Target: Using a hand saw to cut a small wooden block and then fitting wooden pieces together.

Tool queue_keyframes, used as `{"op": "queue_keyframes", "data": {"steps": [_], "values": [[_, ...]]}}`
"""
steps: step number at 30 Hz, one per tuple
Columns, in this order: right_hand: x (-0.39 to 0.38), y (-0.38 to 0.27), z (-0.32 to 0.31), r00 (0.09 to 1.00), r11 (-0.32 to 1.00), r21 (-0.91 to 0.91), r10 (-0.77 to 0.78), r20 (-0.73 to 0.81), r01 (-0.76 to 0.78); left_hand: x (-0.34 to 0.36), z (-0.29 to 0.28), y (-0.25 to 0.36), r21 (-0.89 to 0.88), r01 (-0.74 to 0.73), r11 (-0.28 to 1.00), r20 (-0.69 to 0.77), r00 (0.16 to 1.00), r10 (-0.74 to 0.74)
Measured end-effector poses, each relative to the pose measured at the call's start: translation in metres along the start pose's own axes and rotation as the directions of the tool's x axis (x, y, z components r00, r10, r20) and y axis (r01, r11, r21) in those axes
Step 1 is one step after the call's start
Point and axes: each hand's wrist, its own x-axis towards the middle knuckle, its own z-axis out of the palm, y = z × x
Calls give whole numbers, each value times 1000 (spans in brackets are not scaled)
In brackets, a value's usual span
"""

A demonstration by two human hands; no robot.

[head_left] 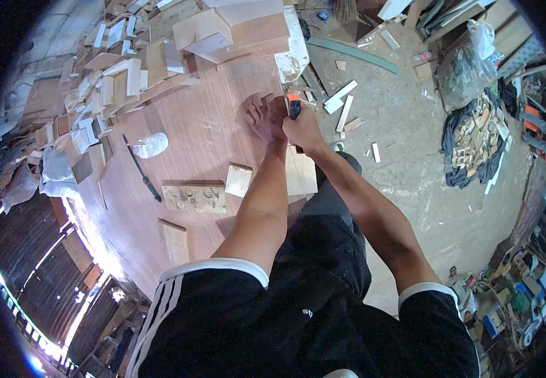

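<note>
My right hand (304, 131) is closed round the orange and black handle of a tool (294, 106) at the right edge of the wooden tabletop (203, 126). It looks like a handsaw, but the hand hides much of it and its blade is hard to make out. My left hand (264, 120) lies flat with its fingers spread, right beside the tool, on a small brown piece of wood (279, 106) at the edge. Nearer to me, a pale board (301, 174) lies partly under my wrists, and a small wood block (239, 179) sits left of it.
On the tabletop lie a thick block with round marks (194, 198), a narrow wood piece (174, 241), a thin black tool (140, 167) and a clear plastic item (151, 145). Wooden pieces (153, 66) crowd its far left. Offcuts (344, 113) and a scrap-filled sack (475, 142) are on the floor.
</note>
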Motion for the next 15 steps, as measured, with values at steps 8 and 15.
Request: {"op": "queue_keyframes", "data": {"steps": [8,15], "values": [[2,15,5,985,986,29,-164,-57,166,-1,-6,3,-20,-29,999,-4,1000,29],[6,15,4,996,997,40,-61,-59,64,1,-5,-1,-15,-80,997,-95,992,78]]}}
